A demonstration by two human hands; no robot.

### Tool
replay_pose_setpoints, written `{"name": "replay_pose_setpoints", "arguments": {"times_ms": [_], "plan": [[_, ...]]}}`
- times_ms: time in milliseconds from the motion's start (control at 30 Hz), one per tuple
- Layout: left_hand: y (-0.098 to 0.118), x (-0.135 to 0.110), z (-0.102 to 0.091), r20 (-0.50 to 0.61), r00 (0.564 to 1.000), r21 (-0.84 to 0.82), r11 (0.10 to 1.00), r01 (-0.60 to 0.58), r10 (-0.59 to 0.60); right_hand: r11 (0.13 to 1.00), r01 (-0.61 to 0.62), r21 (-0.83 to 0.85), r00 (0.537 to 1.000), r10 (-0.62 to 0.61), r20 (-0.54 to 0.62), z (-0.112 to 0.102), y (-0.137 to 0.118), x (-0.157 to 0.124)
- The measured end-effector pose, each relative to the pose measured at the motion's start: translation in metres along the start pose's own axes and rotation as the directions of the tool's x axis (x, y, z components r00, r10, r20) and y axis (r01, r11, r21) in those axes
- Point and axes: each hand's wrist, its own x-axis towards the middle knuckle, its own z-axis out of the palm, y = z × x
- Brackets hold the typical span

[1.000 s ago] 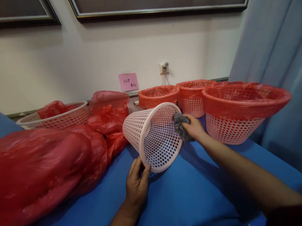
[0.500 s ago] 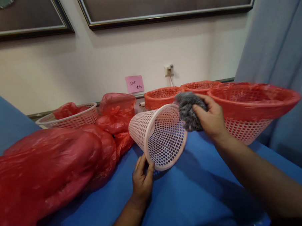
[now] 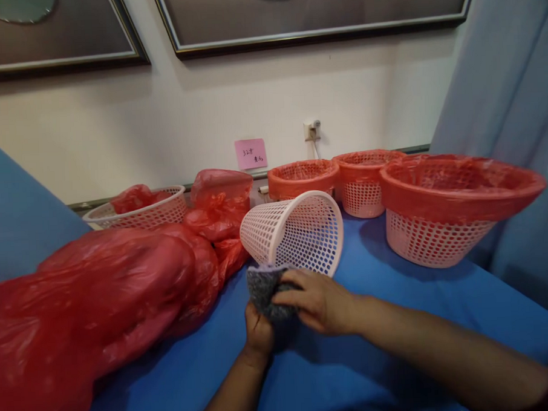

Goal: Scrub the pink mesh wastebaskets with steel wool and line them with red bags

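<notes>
A pale pink perforated plastic basket (image 3: 263, 227) lies tilted on its side, its mouth turned toward me and to the right. My right hand (image 3: 319, 300) holds a fuzzy grey cloth (image 3: 262, 288) in front of the basket's lower rim, fingers bent over the fabric. Closed against the cloth's lower left edge is my left hand (image 3: 260, 333), its fingertips partly hidden. The cloth and right hand cover the lower part of the rim.
Red plastic bags (image 3: 123, 279) heap up on the left, before a white basket (image 3: 165, 205). Several baskets with red liners stand behind and right, including a wide one (image 3: 439, 240). Blue cloth (image 3: 208, 366) covers the table; a wall socket (image 3: 312, 130) is behind.
My right hand has brought the grey cloth from the basket's right side down and left to its lower rim. My left hand, earlier on the rim, now sits at the cloth.
</notes>
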Motion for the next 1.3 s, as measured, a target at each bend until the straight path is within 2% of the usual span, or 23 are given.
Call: {"name": "replay_pose_setpoints", "arguments": {"times_ms": [100, 200, 267, 333, 400, 467, 533, 567, 600, 700, 767, 833, 900, 967, 1000, 1067, 1133, 1200, 1300], "plan": [[0.002, 0.002, -0.002, -0.018, 1.0, 0.001, 1.0, 0.002, -0.002, 0.982, -0.191, -0.011, 0.972, 0.19, 0.135, 0.028, 0.007, -0.042], [0.003, 0.004, 0.0, -0.042, 0.999, 0.029, 1.0, 0.008, -0.007, 0.939, -0.331, -0.093, 0.923, 0.343, 0.175, 0.026, 0.032, -0.066], [0.001, 0.005, 0.001, -0.066, 0.998, 0.051, 0.999, 0.016, -0.013, 0.859, -0.458, -0.228, 0.872, 0.484, 0.07, 0.008, 0.055, -0.07], [0.0, 0.005, 0.002, -0.09, 0.996, 0.078, 0.997, 0.017, -0.01, 0.73, -0.59, -0.344, 0.799, 0.591, -0.115, -0.019, 0.079, -0.067], [-0.002, 0.005, 0.003, -0.097, 0.995, 0.103, 0.995, 0.014, -0.004, 0.633, -0.676, -0.377, 0.735, 0.617, -0.282, -0.045, 0.101, -0.061], [-0.002, 0.004, 0.003, -0.089, 0.996, 0.106, 0.994, 0.009, 0.0, 0.603, -0.725, -0.334, 0.689, 0.627, -0.364, -0.058, 0.114, -0.057], [-0.002, 0.002, 0.005, -0.081, 0.997, 0.089, 0.996, 0.009, -0.002, 0.608, -0.765, -0.212, 0.64, 0.683, -0.352, -0.051, 0.115, -0.058], [-0.001, 0.001, 0.006, -0.08, 0.997, 0.074, 0.997, 0.012, -0.006, 0.621, -0.771, -0.141, 0.631, 0.716, -0.3, -0.042, 0.112, -0.061], [0.0, 0.0, 0.008, -0.08, 0.997, 0.055, 0.998, 0.014, -0.01, 0.636, -0.767, -0.077, 0.635, 0.738, -0.229, -0.03, 0.106, -0.067], [0.006, 0.001, 0.013, -0.097, 0.995, -0.019, 1.0, -0.004, 0.002, 0.69, -0.723, 0.045, 0.688, 0.724, -0.039, 0.001, 0.084, -0.094], [0.014, 0.007, 0.015, -0.144, 0.988, -0.056, 0.996, -0.067, 0.058, 0.68, -0.721, 0.13, 0.681, 0.731, -0.043, 0.006, 0.074, -0.118], [0.028, 0.018, 0.017, -0.211, 0.969, -0.072, 0.986, -0.15, 0.132, 0.631, -0.764, 0.138, 0.615, 0.775, -0.142, -0.001, 0.072, -0.142], [0.048, 0.031, 0.019, -0.269, 0.948, -0.096, 0.974, -0.205, 0.173, 0.55, -0.833, 0.061, 0.518, 0.814, -0.261, -0.012, 0.073, -0.161], [0.071, 0.048, 0.021, -0.318, 0.936, -0.167, 0.963, -0.211, 0.15, 0.471, -0.882, -0.025, 0.452, 0.829, -0.329, -0.021, 0.074, -0.173], [0.082, 0.056, 0.022, -0.333, 0.936, -0.214, 0.957, -0.197, 0.118, 0.44, -0.896, -0.062, 0.433, 0.832, -0.346, -0.024, 0.073, -0.175], [0.103, 0.074, 0.024, -0.349, 0.936, -0.296, 0.941, -0.163, 0.052, 0.41, -0.902, -0.135, 0.431, 0.834, -0.345, -0.028, 0.07, -0.176], [0.117, 0.092, 0.028, -0.332, 0.943, -0.36, 0.926, -0.116, -0.011, 0.414, -0.885, -0.213, 0.462, 0.833, -0.304, -0.029, 0.064, -0.171], [0.123, 0.108, 0.034, -0.297, 0.951, -0.42, 0.906, -0.049, -0.086, 0.457, -0.839, -0.297, 0.524, 0.824, -0.214, -0.03, 0.058, -0.165], [0.122, 0.126, 0.045, -0.24, 0.95, -0.487, 0.871, 0.058, -0.198, 0.546, -0.733, -0.407, 0.618, 0.784, -0.061, -0.029, 0.049, -0.155]]}}
